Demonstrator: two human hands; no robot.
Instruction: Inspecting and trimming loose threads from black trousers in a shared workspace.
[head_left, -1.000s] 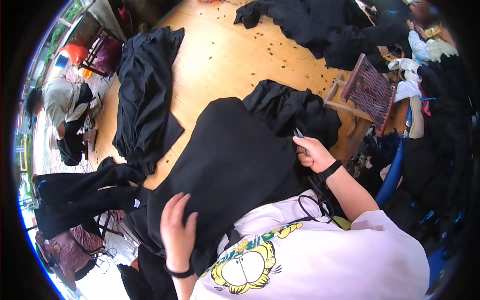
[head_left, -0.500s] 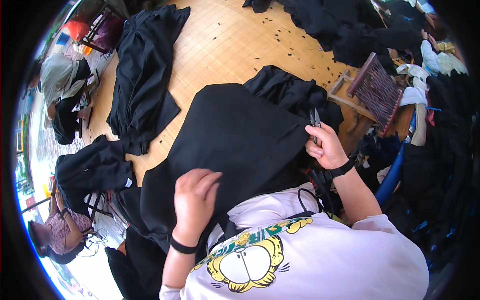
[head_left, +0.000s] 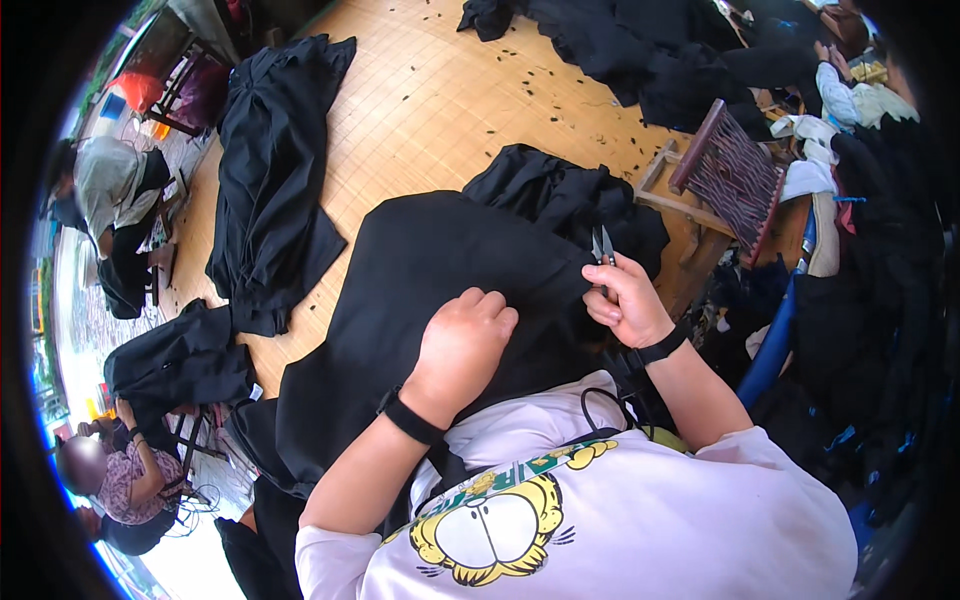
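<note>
A large piece of black cloth (head_left: 440,255) is spread over my lap and the edge of the wooden surface. My right hand (head_left: 628,300) holds small metal thread snips (head_left: 603,246), blades pointing up and away from me, at the cloth's right side. Its fingertips are at the cloth; I cannot tell if they also pinch it. My left hand (head_left: 465,340) is over the middle of the cloth, fingers curled in and knuckles up. What those fingers hold, if anything, is hidden.
Crumpled black cloth (head_left: 565,190) lies just beyond my lap. A long black garment (head_left: 270,180) stretches along the left. To the right stand a woven-seat stool (head_left: 735,180) and a blue bar (head_left: 775,335) beside piled black cloth (head_left: 860,350). Other people sit at the left edge; a person (head_left: 145,470) handles dark cloth.
My left hand has moved right and farther out over the cloth, its fingers curling closed. The right hand still holds the snips at the cloth's right side. The whole view has shifted slightly.
</note>
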